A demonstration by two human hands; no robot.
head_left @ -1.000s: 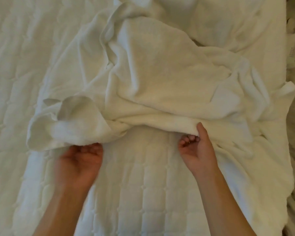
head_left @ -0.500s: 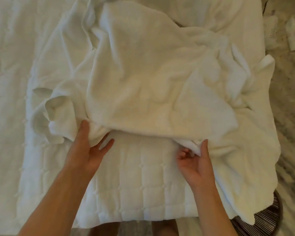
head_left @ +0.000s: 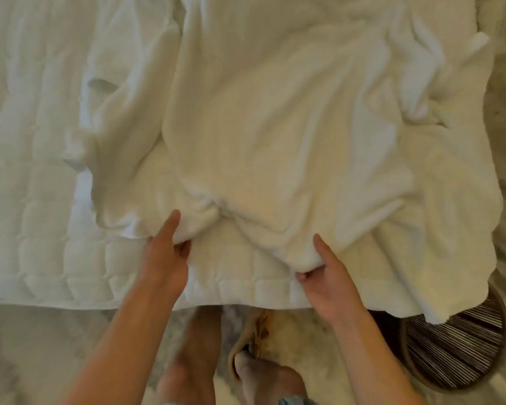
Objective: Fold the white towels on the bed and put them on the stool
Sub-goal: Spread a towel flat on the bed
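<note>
Large crumpled white terry towel (head_left: 275,127) lies spread on the white quilted bed (head_left: 27,200). Its near right corner hangs off the bed edge over a round dark ribbed stool (head_left: 456,349) on the floor. Left hand (head_left: 162,264) grips the towel's near edge, thumb on top, fingers (head_left: 184,247) curled beneath. Right hand (head_left: 330,279) grips the same edge likewise, apart from the left.
</note>
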